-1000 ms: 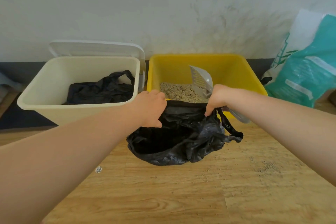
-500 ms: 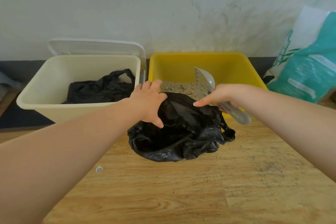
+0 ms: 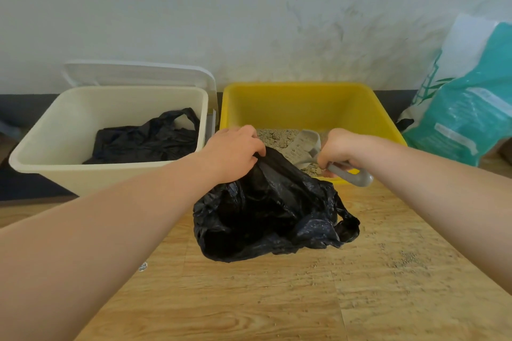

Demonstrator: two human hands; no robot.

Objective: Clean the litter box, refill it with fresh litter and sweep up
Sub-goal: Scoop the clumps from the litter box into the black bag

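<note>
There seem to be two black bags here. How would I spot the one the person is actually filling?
Find the yellow litter box against the wall, right of the cream bin. Directly before it, on the wooden floor, sits the black bag, its edge held up by the left hand. The other black bag lies untouched inside the cream bin.

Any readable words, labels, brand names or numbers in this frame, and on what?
None can be read.
Teal and white bag: pale label strips and green markings, too blurred to read.
Grey scoop: dark marks, seemingly slots rather than lettering.
</note>
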